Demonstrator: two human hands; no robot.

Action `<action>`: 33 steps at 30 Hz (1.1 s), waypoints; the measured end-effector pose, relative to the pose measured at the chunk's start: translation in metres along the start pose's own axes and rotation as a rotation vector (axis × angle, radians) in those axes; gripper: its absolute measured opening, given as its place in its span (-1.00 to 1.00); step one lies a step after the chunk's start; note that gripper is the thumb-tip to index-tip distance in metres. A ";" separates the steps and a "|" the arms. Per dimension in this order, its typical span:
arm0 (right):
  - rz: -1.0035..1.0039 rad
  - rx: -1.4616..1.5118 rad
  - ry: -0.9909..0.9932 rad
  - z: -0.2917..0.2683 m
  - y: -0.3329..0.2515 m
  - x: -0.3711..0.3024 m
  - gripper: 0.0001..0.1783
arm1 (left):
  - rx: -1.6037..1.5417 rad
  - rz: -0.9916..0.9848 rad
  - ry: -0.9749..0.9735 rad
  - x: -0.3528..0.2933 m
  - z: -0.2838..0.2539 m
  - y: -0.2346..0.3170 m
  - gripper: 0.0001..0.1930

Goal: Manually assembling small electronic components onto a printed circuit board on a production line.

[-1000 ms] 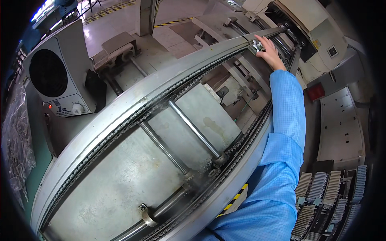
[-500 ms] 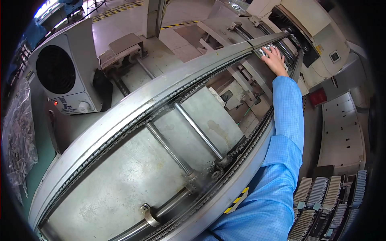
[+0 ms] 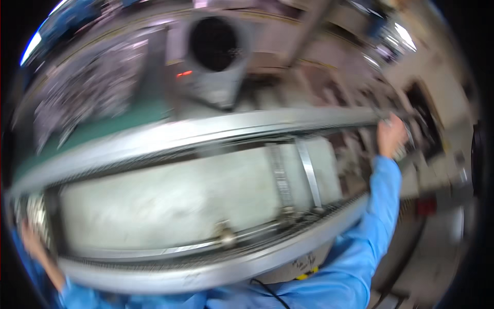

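Note:
The picture is smeared by motion. My right hand [image 3: 392, 136], in a blue sleeve, reaches to the right end of a long metal conveyor rail frame [image 3: 247, 121]. Its fingers look bent beside a bright, shiny patch, but blur hides whether they grip anything. At the far left edge, my left hand [image 3: 33, 242] is at the conveyor's left end. Right by its fingers is a shiny, pale thing [image 3: 37, 213] whose kind I cannot make out. The fingers of that hand are blurred too.
A boxy fan unit [image 3: 213, 62] with a round dark grille stands behind the far rail. To its left, a clear plastic bag [image 3: 90, 87] lies on a green surface. A threaded rod [image 3: 279, 175] and a smooth rod [image 3: 309, 172] cross between the rails. A pale machine stands at right.
My view has swung left, so the fan unit and bag sit farther right. My left hand has come into view at the left end. My right hand remains toward the conveyor's right end.

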State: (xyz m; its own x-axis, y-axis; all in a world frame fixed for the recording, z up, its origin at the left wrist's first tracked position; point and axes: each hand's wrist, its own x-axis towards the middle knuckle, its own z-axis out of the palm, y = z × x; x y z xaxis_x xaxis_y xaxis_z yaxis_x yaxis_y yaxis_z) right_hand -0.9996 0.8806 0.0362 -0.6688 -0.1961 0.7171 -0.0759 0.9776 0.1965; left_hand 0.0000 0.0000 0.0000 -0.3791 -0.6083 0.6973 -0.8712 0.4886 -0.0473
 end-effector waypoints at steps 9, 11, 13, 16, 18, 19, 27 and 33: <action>-0.384 0.031 0.369 0.112 0.043 0.000 -0.53 | 0.333 -0.437 -0.296 0.041 -0.021 0.305 -0.28; -0.380 0.069 0.387 0.113 0.013 0.005 -0.51 | 0.231 -0.500 -0.429 0.044 -0.016 0.284 -0.26; -0.406 0.185 0.354 0.080 -0.034 -0.015 -0.50 | 0.220 -0.521 -0.527 0.051 -0.027 0.293 -0.22; -0.458 0.504 0.384 -0.028 -0.126 -0.027 -0.57 | 0.077 -0.431 -0.399 0.044 -0.035 0.276 -0.35; -0.483 0.729 0.321 -0.106 -0.189 -0.040 -0.63 | -0.062 -0.342 -0.449 0.040 -0.042 0.299 -0.42; -0.507 0.751 0.278 -0.148 -0.224 -0.046 -0.64 | -0.160 -0.264 -0.487 0.038 -0.051 0.316 -0.49; -1.093 0.947 -0.056 -0.298 -0.463 -0.032 -0.65 | -0.326 0.287 -0.555 0.027 -0.106 0.431 -0.69; -1.003 0.890 -0.241 -0.281 -0.558 -0.042 -0.72 | -0.413 0.635 -0.217 0.095 -0.056 0.488 -0.90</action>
State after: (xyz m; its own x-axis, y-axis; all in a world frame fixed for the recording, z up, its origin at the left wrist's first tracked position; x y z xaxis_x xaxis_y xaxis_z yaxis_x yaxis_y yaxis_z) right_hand -0.7213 0.3221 0.0846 -0.1493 -0.9165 0.3711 -0.9870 0.1607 -0.0002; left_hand -0.4433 0.2154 0.0833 -0.8548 -0.2225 0.4689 -0.2970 0.9506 -0.0904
